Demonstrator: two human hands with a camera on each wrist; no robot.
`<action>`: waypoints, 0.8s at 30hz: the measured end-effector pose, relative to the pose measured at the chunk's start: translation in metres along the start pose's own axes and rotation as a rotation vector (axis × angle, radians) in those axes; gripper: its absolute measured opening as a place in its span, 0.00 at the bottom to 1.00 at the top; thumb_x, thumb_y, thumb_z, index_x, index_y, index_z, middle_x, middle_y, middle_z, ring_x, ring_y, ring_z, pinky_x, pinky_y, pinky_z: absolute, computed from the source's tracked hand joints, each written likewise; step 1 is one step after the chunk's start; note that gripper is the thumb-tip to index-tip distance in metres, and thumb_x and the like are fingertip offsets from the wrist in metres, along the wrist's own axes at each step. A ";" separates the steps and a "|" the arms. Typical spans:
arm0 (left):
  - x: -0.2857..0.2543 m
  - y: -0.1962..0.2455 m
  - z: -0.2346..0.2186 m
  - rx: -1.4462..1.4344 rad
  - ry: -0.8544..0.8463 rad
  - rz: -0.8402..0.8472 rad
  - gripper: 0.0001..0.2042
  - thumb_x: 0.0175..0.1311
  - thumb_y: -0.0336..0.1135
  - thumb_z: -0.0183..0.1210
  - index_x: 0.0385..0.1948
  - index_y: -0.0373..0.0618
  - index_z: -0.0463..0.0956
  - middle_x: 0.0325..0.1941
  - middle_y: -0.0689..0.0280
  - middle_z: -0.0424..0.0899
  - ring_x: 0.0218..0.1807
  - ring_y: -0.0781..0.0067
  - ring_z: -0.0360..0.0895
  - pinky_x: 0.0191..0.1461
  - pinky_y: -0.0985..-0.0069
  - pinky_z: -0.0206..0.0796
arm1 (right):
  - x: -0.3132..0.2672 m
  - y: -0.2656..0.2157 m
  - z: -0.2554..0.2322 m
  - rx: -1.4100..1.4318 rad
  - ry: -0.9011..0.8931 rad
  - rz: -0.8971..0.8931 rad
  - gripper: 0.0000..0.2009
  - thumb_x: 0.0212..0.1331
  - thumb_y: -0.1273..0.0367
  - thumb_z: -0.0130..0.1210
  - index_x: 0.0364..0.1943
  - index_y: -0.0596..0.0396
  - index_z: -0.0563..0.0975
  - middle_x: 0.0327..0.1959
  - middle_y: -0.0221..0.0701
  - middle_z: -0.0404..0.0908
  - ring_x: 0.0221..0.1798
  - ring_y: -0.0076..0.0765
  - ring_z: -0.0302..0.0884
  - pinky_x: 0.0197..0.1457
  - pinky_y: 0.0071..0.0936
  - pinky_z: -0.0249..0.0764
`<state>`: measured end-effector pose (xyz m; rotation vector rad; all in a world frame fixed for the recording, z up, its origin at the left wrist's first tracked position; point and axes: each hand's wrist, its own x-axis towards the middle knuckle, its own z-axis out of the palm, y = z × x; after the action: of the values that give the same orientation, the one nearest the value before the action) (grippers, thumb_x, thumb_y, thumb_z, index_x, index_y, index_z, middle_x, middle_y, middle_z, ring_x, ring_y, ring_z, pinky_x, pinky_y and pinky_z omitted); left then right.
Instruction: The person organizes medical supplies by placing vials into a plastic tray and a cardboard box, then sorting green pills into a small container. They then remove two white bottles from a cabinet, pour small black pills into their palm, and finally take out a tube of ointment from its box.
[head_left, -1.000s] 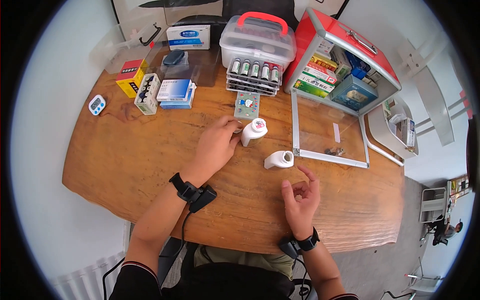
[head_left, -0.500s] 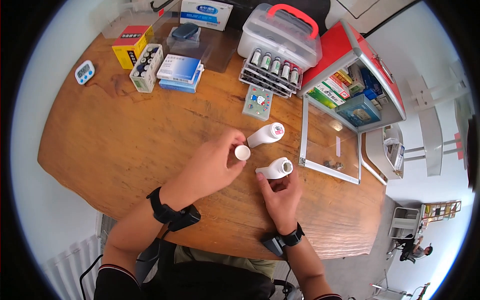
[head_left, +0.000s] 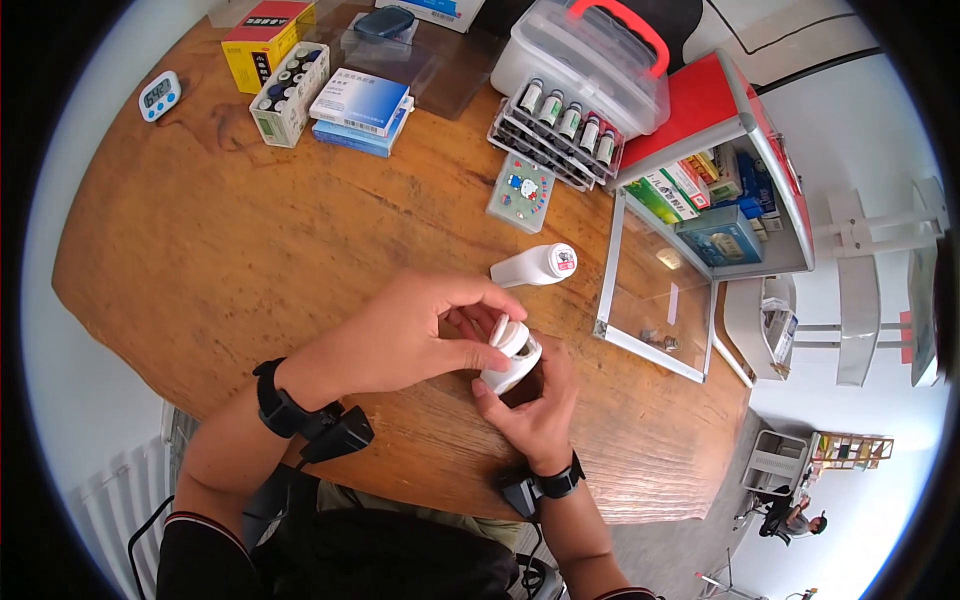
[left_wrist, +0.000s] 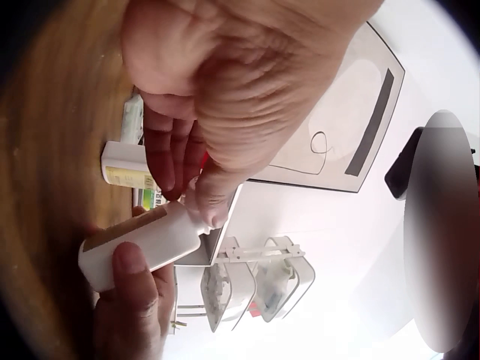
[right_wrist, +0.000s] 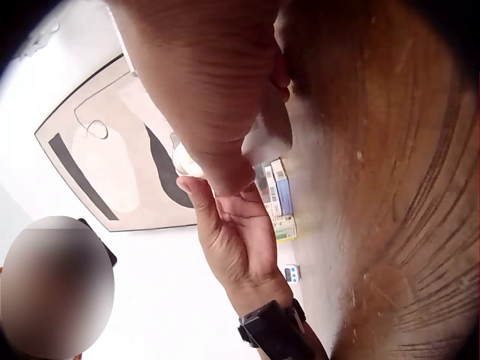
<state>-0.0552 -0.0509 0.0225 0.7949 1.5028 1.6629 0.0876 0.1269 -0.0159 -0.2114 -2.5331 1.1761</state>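
Observation:
Near the front of the table, my right hand (head_left: 535, 412) grips a white plastic bottle (head_left: 510, 376) around its body. In the left wrist view that bottle (left_wrist: 150, 241) is tilted, its neck toward my left hand (left_wrist: 232, 97). Between thumb and fingers, my left hand (head_left: 395, 332) pinches a white cap (head_left: 511, 336) right at the bottle's mouth, the cap at an angle over the opening. A second white bottle (head_left: 528, 267), capped, stands just beyond both hands. The right wrist view mostly shows the back of my right hand (right_wrist: 202, 82), which hides much of the bottle.
Behind are a patterned flat case (head_left: 521, 192), a rack of small vials (head_left: 570, 122) and a clear box with a red handle (head_left: 560, 60). To the right, a red medicine cabinet (head_left: 690, 110) has its clear door (head_left: 640, 280) lowered. Medicine boxes (head_left: 360, 102) and a timer (head_left: 160, 96) sit left.
My right hand has taken hold of the uncapped bottle and drawn it nearer. My left hand has moved from beside the other bottle, bringing the cap to this bottle's mouth. The head view has shifted.

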 end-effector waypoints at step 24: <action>-0.002 0.003 0.021 0.133 0.118 0.152 0.22 0.65 0.28 0.66 0.62 0.42 0.78 0.65 0.57 0.80 0.66 0.65 0.76 0.65 0.70 0.70 | -0.011 0.003 -0.004 0.376 -0.081 0.129 0.32 0.47 0.70 0.73 0.60 0.62 0.74 0.49 0.36 0.84 0.51 0.29 0.81 0.56 0.29 0.77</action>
<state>-0.0373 -0.0414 0.0279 0.9161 1.6844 1.7617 0.0992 0.1286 -0.0189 -0.2392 -2.3353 1.7135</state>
